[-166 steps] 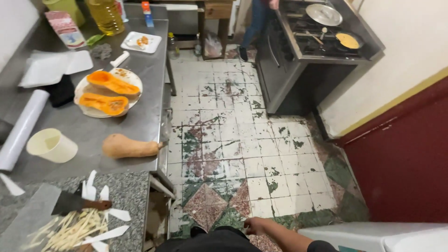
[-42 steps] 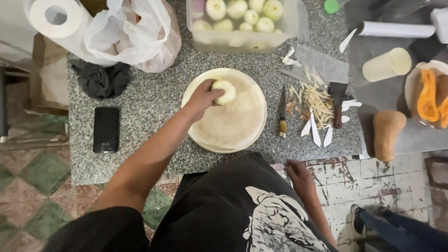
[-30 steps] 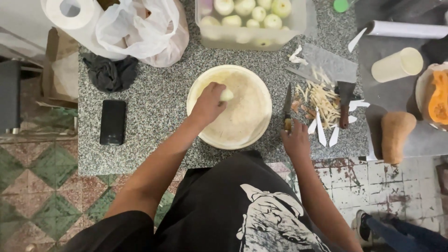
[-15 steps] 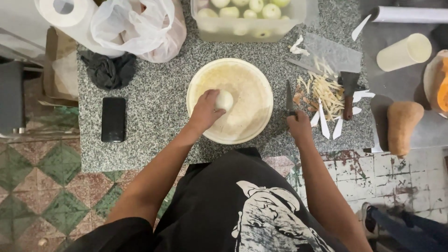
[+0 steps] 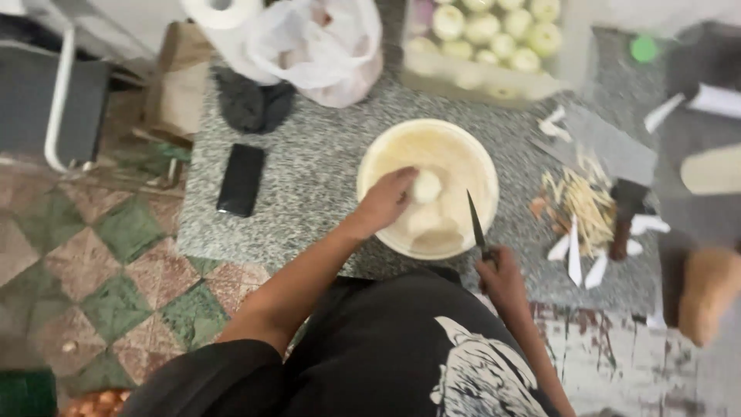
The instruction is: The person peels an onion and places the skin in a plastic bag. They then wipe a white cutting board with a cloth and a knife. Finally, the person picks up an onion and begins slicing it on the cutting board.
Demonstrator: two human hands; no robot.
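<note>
Left hand [image 5: 384, 202] pinches a peeled pale vegetable [image 5: 427, 185] on the round board [image 5: 455, 150]; right hand [image 5: 500, 266], fisted around a knife [image 5: 475, 224] just beside it, seems about to cut, needing the blade lined up clear of the fingers.

Light is soft, even and moderately bright, apparently from overhead, with no hard shadows. The whole frame is smeared by motion blur, worst at the right edge, where the squash [image 5: 706, 293] loses its outline. The plastic bag [image 5: 316, 46] and paper roll [image 5: 224, 11] look slightly washed out. Edges bend from wide-angle distortion.

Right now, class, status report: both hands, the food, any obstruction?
Left hand gripping pale peeled piece on round board. Right hand holding knife, blade raised. Nothing between.
</note>
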